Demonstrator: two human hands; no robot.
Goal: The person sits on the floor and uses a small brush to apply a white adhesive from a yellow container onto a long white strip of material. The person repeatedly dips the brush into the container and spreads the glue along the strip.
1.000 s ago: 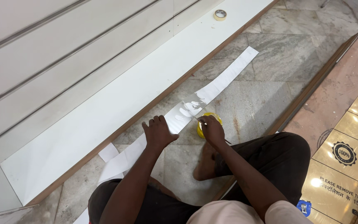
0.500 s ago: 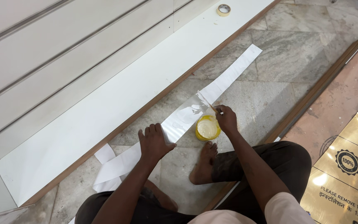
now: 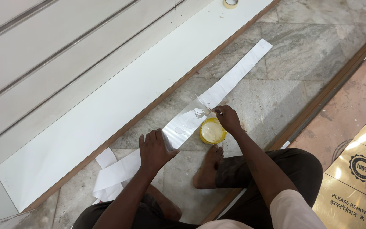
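Grey marble floor, veined, filling the middle of the view. At ten o'clock, a white laminate panel with a brown edge, slanting from lower left to upper right. Across the floor beside it, a long white strip, running from six-thirty up to one o'clock, crumpled at its lower end. Glossy wet smears on the strip's middle part only, near centre; judged from that, gluing begun but mostly undone, with the far stretch toward one o'clock dry and bare. Left hand, just below centre, flat and spread, fingers wide, pressing the strip down. Right hand, right of centre, fingers pinched on a thin spreader, tip on the strip. Touching that hand at five o'clock, a yellow tub of pale paste, open. Far off at twelve o'clock, a tape roll.
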